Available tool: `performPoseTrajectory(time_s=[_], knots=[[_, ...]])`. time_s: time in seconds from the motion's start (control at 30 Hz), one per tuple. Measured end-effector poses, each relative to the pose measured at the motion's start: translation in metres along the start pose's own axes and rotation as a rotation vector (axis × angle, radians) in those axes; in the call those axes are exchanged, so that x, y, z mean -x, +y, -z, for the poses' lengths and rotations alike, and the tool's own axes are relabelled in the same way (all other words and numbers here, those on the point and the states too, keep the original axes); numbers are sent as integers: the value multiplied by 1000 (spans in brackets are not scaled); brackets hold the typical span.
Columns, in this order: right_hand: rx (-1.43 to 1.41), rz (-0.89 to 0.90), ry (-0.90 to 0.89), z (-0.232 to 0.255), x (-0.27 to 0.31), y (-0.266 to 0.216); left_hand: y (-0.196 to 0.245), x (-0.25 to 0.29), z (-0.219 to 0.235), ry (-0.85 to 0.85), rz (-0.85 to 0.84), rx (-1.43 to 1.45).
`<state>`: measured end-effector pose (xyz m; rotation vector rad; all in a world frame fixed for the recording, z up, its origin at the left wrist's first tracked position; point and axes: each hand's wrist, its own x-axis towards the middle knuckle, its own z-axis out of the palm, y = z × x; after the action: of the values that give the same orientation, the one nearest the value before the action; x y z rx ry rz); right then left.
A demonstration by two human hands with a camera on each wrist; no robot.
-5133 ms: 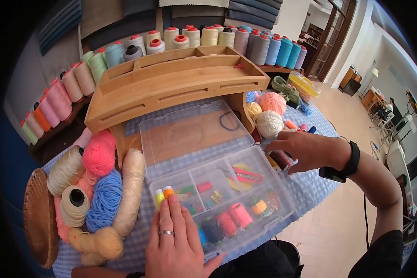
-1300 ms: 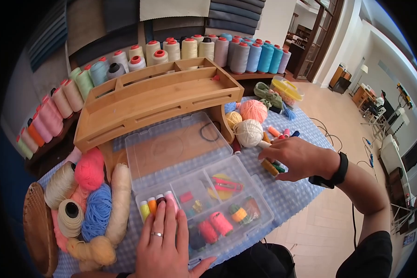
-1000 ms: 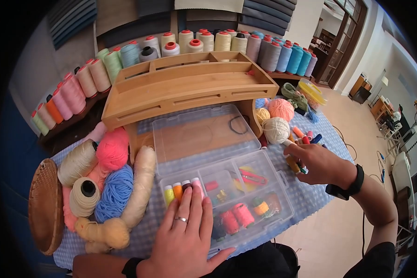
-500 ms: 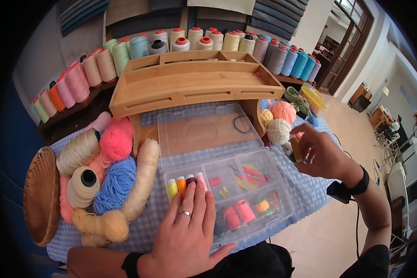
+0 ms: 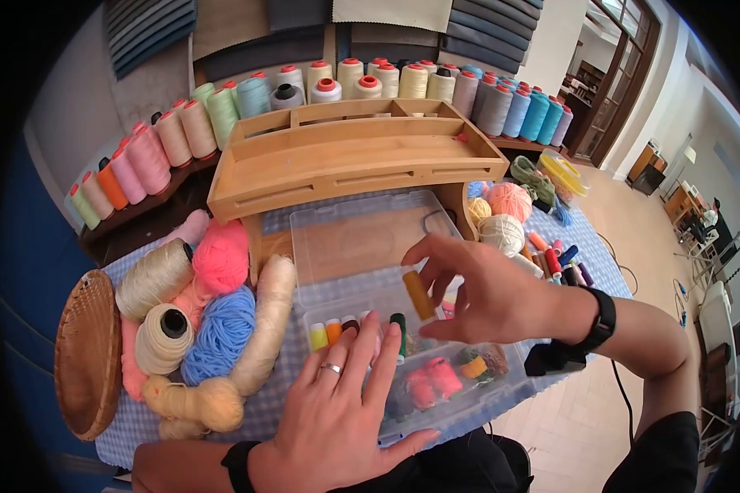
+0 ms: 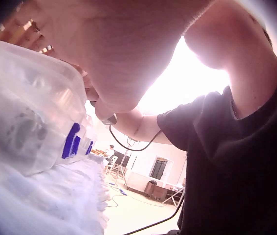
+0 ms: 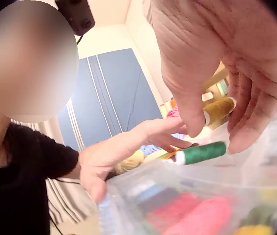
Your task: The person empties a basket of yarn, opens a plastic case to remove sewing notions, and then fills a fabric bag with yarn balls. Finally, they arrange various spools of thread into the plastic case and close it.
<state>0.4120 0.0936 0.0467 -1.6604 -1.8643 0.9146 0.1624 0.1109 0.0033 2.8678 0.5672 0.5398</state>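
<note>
Above the clear divided box (image 5: 501,361), my right hand (image 5: 497,292) pinches an ochre thread spool (image 5: 418,296) between thumb and fingers. The right wrist view shows this ochre spool (image 7: 220,111) just over a green spool (image 7: 204,152). That green spool (image 5: 398,335) stands tilted by my left fingertips. My left hand (image 5: 333,411) lies with extended fingers over the box's left part, touching the row of small spools. Yellow (image 5: 318,336), orange (image 5: 333,331) and dark (image 5: 349,323) spool ends show past the fingers; a pink one is partly hidden.
Loose small spools (image 5: 555,263) and yarn balls (image 5: 510,201) lie at the right. Yarn skeins (image 5: 222,333) and a wicker basket (image 5: 86,353) are at the left. A wooden organizer (image 5: 353,160) stands behind the box's raised clear lid (image 5: 370,238).
My right hand has moved left from the table's right side to above the box, bringing the ochre spool. The green spool now shows beside my left fingers, which remain on the row.
</note>
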Motion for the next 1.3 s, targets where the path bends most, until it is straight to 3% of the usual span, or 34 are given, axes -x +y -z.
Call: performPoseTrajectory(time_s=[0.13, 0.23, 0.43, 0.7, 0.97, 1.1, 1.17, 1.3], knots=[[205, 10, -162, 13, 0, 0, -4, -1, -4, -25, -33, -35], [304, -82, -310, 6, -4, -5, -4, -1, -5, -17, 31, -29], [127, -95, -317, -3, -15, -2, -3, -4, -2, -30, 39, -34], [301, -29, -286, -3, -28, -8, -8, -3, -9, -116, -32, 59], [56, 29, -249, 1, -16, 1, -8, -8, -2, -201, -72, 51], [95, 14, -220, 4, -13, -3, -11, -9, -6, -192, -92, 128], [142, 136, -220, 1, -13, 5, -12, -10, -7, -184, -103, 160], [71, 66, -223, 7, -9, 5, -13, -9, -7, -177, -135, 143]])
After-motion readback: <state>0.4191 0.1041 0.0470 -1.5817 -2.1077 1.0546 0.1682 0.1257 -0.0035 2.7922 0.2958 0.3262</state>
